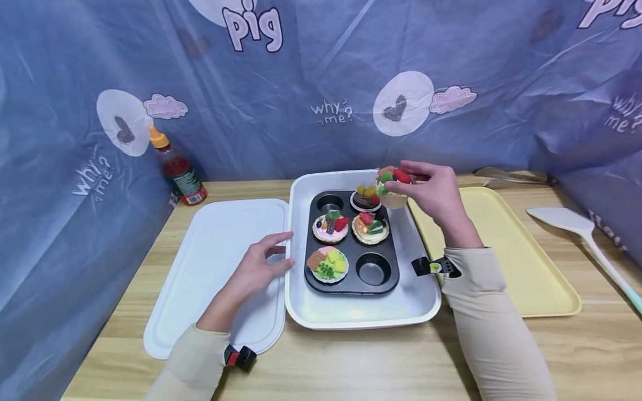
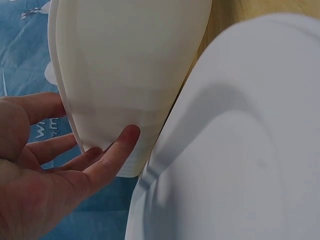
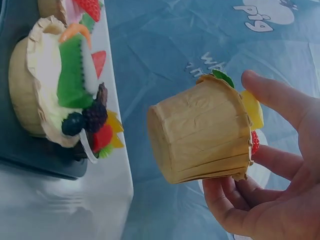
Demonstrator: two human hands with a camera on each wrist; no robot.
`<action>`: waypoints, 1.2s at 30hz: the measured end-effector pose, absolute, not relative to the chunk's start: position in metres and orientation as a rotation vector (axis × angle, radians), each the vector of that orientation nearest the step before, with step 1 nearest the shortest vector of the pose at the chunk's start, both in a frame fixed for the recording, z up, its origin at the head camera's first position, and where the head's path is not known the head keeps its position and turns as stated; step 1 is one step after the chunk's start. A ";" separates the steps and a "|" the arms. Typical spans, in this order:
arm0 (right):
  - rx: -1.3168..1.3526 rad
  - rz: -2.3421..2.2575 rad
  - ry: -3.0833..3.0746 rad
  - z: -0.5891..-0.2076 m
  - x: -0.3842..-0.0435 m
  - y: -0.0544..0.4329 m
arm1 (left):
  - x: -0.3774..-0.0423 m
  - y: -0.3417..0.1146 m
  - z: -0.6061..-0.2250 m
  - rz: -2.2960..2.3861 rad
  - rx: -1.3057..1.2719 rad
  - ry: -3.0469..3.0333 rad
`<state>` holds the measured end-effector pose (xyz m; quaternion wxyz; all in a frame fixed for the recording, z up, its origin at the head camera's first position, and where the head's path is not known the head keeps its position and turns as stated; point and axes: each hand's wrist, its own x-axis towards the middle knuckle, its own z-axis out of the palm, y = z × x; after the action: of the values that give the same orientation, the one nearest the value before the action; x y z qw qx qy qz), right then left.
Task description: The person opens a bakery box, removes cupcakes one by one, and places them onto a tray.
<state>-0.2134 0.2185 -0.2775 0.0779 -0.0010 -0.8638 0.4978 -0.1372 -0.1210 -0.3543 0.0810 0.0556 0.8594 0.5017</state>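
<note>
My right hand (image 1: 432, 189) grips a toy fruit cupcake (image 1: 393, 197) by its top edge, above the far right corner of the dark muffin pan (image 1: 353, 278). In the right wrist view, thumb and fingers close about the cupcake's rim, and its pleated tan cup (image 3: 200, 135) shows fully clear of the pan. The pan lies inside a deep white tray (image 1: 346, 317), with several other fruit-topped cakes, such as the strawberry one (image 1: 329, 228), in its wells. Beside the tray's left rim is my left hand (image 1: 256, 267); its extended fingers and thumb touch the outer wall (image 2: 125, 60).
A white board (image 1: 220, 267) lies left of the tray, a yellow tray (image 1: 501, 245) right of it. Behind the board stands a sauce bottle (image 1: 183, 175) with an orange cap. A white spatula (image 1: 567, 218) and metal utensils (image 1: 511, 176) are at the right. Blue printed sheeting (image 1: 311, 72) walls the table.
</note>
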 end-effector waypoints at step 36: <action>-0.176 1.415 -2.475 -0.279 -0.219 0.252 | -0.138 -0.122 -0.352 1.499 0.099 2.537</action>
<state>-0.2189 0.2515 -0.2788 0.1420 -0.0609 -0.8578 0.4903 -0.1377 -0.1217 -0.3523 0.0966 0.0335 0.8565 0.5060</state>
